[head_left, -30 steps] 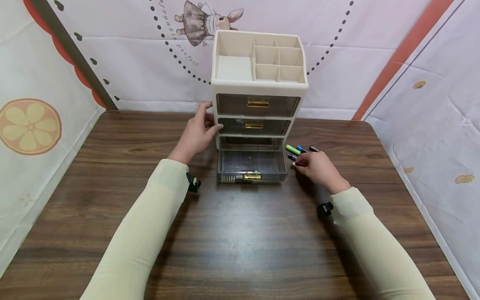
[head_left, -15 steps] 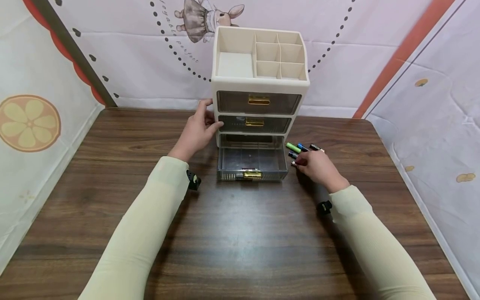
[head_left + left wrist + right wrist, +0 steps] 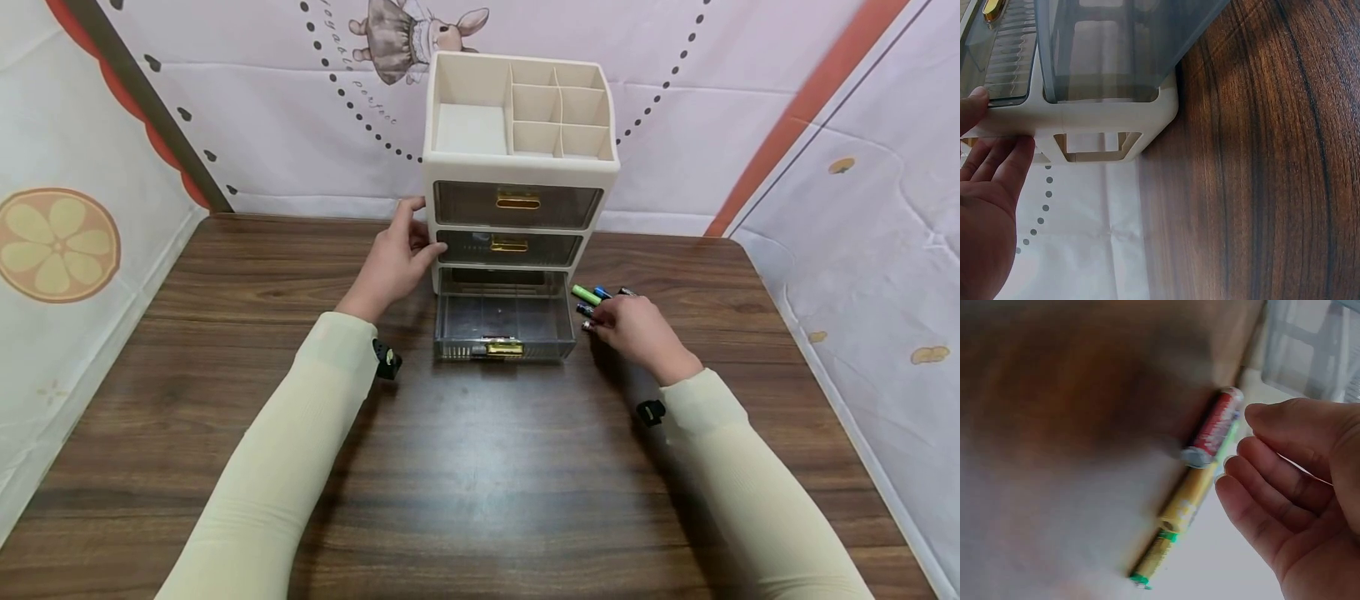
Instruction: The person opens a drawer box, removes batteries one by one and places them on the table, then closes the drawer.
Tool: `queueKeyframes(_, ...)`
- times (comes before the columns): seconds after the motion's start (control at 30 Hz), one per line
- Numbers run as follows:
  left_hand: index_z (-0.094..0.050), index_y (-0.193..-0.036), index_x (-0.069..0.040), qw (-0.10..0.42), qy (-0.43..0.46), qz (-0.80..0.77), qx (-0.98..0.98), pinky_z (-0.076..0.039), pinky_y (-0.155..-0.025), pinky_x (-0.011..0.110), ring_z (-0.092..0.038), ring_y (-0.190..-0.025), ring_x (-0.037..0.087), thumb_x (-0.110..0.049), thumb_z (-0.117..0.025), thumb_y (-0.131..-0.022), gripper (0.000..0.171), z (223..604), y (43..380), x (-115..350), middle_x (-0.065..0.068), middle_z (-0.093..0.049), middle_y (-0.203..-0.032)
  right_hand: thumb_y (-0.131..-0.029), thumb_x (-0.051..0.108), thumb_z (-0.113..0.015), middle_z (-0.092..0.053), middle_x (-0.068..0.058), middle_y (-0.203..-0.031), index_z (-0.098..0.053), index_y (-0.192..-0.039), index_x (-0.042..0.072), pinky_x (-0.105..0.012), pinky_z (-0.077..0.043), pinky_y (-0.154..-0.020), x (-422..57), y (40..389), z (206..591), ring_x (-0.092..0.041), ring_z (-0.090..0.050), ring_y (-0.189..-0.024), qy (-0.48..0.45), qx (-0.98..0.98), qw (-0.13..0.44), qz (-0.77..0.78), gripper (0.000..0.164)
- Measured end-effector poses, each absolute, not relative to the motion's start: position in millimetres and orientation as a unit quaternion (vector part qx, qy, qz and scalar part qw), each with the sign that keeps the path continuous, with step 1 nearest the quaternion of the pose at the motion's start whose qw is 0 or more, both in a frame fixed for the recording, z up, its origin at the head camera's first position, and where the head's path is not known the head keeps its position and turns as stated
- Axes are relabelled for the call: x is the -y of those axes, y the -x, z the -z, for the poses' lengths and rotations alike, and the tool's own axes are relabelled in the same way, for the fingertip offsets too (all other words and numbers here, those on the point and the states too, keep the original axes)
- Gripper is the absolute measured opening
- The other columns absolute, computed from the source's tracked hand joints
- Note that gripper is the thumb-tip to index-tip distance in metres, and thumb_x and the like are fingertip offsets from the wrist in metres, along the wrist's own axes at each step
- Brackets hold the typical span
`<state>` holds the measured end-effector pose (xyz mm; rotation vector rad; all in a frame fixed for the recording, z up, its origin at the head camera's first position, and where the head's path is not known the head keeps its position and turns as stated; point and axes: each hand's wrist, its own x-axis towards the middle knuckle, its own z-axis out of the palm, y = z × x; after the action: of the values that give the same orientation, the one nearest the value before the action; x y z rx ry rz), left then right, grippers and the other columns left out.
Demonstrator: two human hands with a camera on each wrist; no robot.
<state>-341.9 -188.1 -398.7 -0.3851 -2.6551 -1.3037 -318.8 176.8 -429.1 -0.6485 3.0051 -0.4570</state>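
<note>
A cream desktop drawer cabinet [image 3: 521,171] stands at the back of the table. My left hand [image 3: 392,265] grips its left side, thumb on the front frame beside the middle drawer and fingers on the side wall, as the left wrist view shows. The clear grey bottom drawer [image 3: 504,321] is pulled out. Right of it, my right hand [image 3: 636,332] hovers by several batteries, fingers loosely bent with nothing between them. Closest to its fingertips are a red battery [image 3: 1215,428], a yellow battery [image 3: 1188,497] and a gold-green battery [image 3: 1155,557]. A green battery [image 3: 586,294] and a blue battery [image 3: 602,292] lie behind.
The dark wooden table [image 3: 480,483] runs up to a printed cloth [image 3: 285,108] at the back and sides. The cabinet's top tray [image 3: 471,129] has open compartments, and its upper drawer [image 3: 517,207] and middle drawer [image 3: 506,247] are closed.
My right hand has shifted slightly and covers more of the dark battery at the back right. The left hand keeps its place on the cabinet. The head view has tilted slightly.
</note>
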Motion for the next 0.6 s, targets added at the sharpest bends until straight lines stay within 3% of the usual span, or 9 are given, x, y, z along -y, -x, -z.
queueKeyframes(0.47,-0.025,-0.147,-0.026,0.069,0.124,0.449,0.882,-0.051,-0.092,0.04,-0.061,-0.107,0.022,-0.027,-0.06,-0.096,0.062,397.8,341.7,188.3,0.01,-0.058,-0.118,-0.088,0.007,-0.067,-0.069,-0.011,-0.09,-0.073,-0.098,0.003,-0.043,-0.052,-0.075,-146.5,310.2,390.3,-0.025,-0.066,-0.082,0.285,-0.94,-0.078,0.17,0.013)
queueKeyframes(0.6,-0.026,-0.146,-0.027,0.068,0.125,0.452,0.88,-0.051,-0.092,0.039,-0.062,-0.107,0.022,-0.027,-0.061,-0.096,0.061,398.4,341.8,188.1,0.011,-0.058,-0.118,-0.089,0.006,-0.065,-0.069,-0.01,-0.092,-0.073,-0.099,0.004,-0.041,-0.052,-0.074,-135.3,306.6,381.4,-0.023,-0.064,-0.081,0.295,-0.937,-0.081,0.169,0.013)
